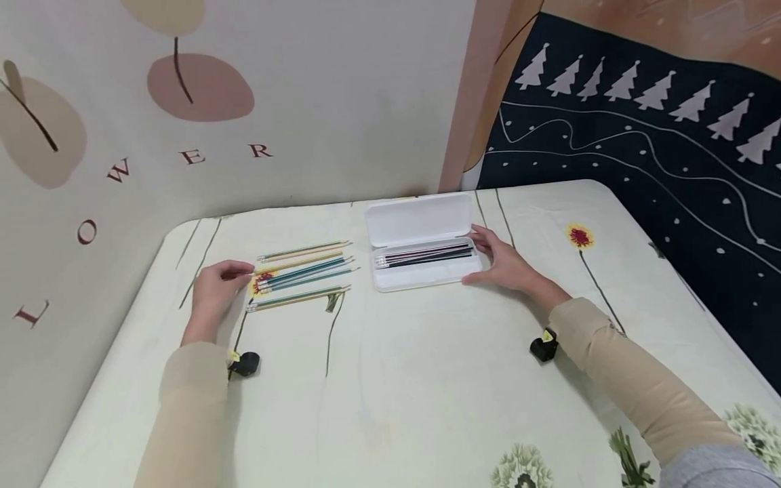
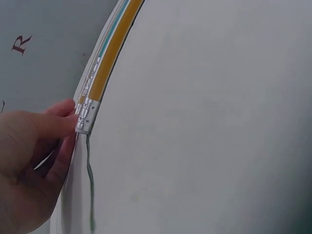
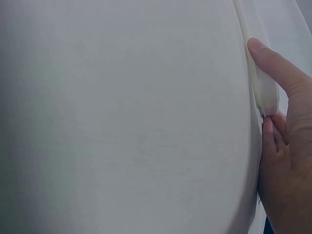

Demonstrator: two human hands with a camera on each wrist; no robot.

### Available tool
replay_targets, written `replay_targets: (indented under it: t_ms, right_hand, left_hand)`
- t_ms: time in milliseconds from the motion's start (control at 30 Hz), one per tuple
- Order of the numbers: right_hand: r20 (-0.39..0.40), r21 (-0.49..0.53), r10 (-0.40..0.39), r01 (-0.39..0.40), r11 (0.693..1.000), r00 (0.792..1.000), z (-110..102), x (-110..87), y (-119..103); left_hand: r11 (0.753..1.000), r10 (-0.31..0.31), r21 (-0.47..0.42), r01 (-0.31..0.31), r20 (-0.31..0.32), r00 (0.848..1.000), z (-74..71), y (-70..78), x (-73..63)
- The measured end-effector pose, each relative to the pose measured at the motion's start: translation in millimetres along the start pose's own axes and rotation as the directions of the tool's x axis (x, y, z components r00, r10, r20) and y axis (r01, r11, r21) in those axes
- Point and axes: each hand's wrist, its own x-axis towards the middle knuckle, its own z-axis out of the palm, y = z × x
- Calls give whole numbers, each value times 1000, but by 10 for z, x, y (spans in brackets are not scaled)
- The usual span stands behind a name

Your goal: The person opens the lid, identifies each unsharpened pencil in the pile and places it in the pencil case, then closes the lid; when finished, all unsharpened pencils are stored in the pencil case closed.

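At the left of the table, my left hand (image 1: 221, 293) pinches the end of a yellow pencil (image 1: 299, 263) between thumb and fingers. Around it lie several more pencils in teal, green and yellow, including a teal pencil (image 1: 317, 279), their tips pointing right. In the left wrist view, the silvery ends of the pencils crowd by the fingertips. My right hand (image 1: 508, 263) grips the right end of an open white pencil case (image 1: 421, 276), with the thumb at its front corner and fingers behind. Inside the case lie several dark pencils (image 1: 427, 256). Its lid (image 1: 421, 220) stands raised at the back.
A pale flowered cloth (image 1: 390, 379) covers the table. Behind it hangs a light printed curtain (image 1: 342, 102); a dark cloth with white trees (image 1: 610, 135) hangs at the right. A small black device (image 1: 247, 364) is by the left wrist, another (image 1: 544, 347) by the right.
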Motion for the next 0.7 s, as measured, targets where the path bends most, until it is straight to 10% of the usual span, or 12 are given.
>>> replay_targets:
  t_ms: [400, 700]
  right_hand:
    - [-1, -7, -4, 4, 1000, 1000, 2, 1, 26]
    - [-1, -7, -2, 2, 1000, 1000, -2, 8, 36]
  left_hand:
    - [985, -74, -157, 76, 18, 997, -54, -12, -78]
    - [963, 56, -264, -52, 10, 998, 14, 298, -189]
